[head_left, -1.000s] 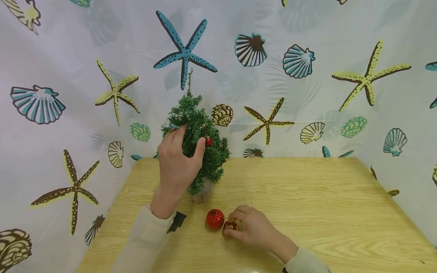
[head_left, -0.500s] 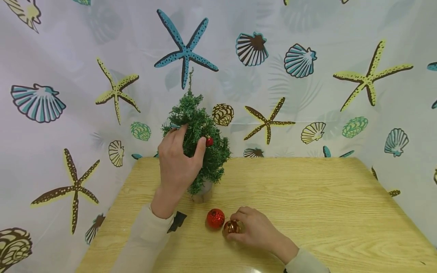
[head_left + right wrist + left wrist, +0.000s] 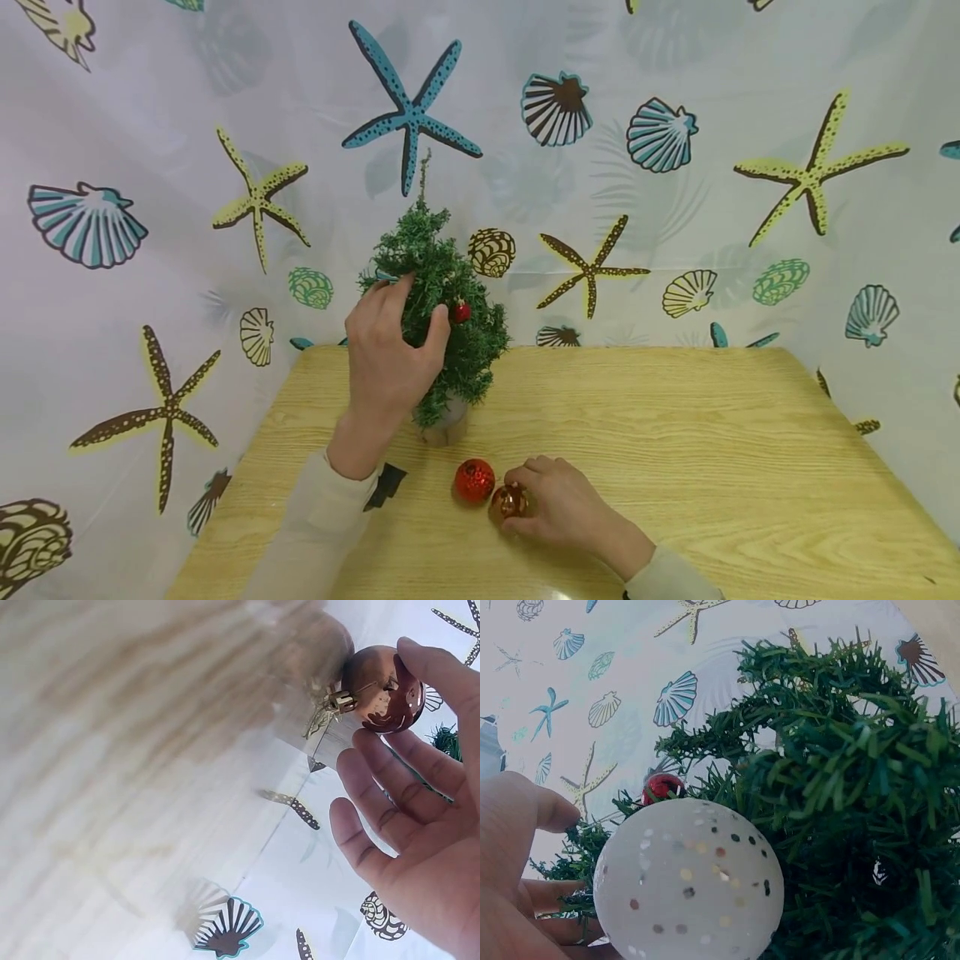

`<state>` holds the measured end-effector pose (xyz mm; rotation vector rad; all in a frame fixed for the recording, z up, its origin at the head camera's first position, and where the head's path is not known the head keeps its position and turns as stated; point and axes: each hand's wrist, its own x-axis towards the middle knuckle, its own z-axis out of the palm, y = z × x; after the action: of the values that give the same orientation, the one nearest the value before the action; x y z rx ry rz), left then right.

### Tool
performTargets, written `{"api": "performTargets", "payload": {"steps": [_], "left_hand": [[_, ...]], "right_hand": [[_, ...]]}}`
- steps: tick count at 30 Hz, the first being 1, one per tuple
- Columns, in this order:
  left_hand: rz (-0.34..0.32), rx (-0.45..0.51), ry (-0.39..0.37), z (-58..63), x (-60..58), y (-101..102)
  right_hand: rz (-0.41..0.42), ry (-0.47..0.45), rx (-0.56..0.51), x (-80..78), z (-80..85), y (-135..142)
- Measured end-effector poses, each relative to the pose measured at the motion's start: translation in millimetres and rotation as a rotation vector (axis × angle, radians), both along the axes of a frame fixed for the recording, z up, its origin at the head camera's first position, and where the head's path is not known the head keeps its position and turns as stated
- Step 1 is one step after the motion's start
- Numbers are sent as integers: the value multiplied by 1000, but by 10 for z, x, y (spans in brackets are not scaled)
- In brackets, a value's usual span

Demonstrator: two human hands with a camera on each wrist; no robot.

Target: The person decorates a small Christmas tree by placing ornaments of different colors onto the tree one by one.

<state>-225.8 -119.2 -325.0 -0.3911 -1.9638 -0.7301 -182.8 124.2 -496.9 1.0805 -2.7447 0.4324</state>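
A small green artificial Christmas tree (image 3: pixel 457 358) stands on the table. My left hand (image 3: pixel 393 358) reaches in at its left side, fingertips among the branches and thumb spread, just left of a small red bauble (image 3: pixel 462 312). In the left wrist view a white bauble with coloured spots (image 3: pixel 694 881) hangs in front of the branches, beside my fingers (image 3: pixel 555 896). My right hand (image 3: pixel 566 508) pinches a shiny copper bauble (image 3: pixel 386 688) between thumb and fingertips, low at the table; its gold cap faces away from the palm. A larger red bauble (image 3: pixel 474 481) lies left of the copper one.
A wooden table (image 3: pixel 675 425) carries everything. Behind and beside it hangs a white curtain (image 3: pixel 517 192) printed with starfish and shells. A black piece (image 3: pixel 386 486) lies near my left sleeve.
My left thumb, which overlapped the small red bauble, now stands slightly left of it. My right hand has shifted slightly, so more of the copper bauble shows.
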Motion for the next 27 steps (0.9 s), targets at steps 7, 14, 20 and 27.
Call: {"api": "performTargets", "payload": {"steps": [7,14,20,27], "left_hand": [[-17,-18,-30,9,12,-45],[-17,-33,-29,8,6,-66],[-28,-44,-24,12,4,-75],[-44,-61,-45,26,9,-103]], "right_hand": [[-10,-30,12,-7,27,-2],[0,-8,-1,-3,78,-4],[5,2,-44,3,145,27],[61,71,-162,-49,206,90]]}}
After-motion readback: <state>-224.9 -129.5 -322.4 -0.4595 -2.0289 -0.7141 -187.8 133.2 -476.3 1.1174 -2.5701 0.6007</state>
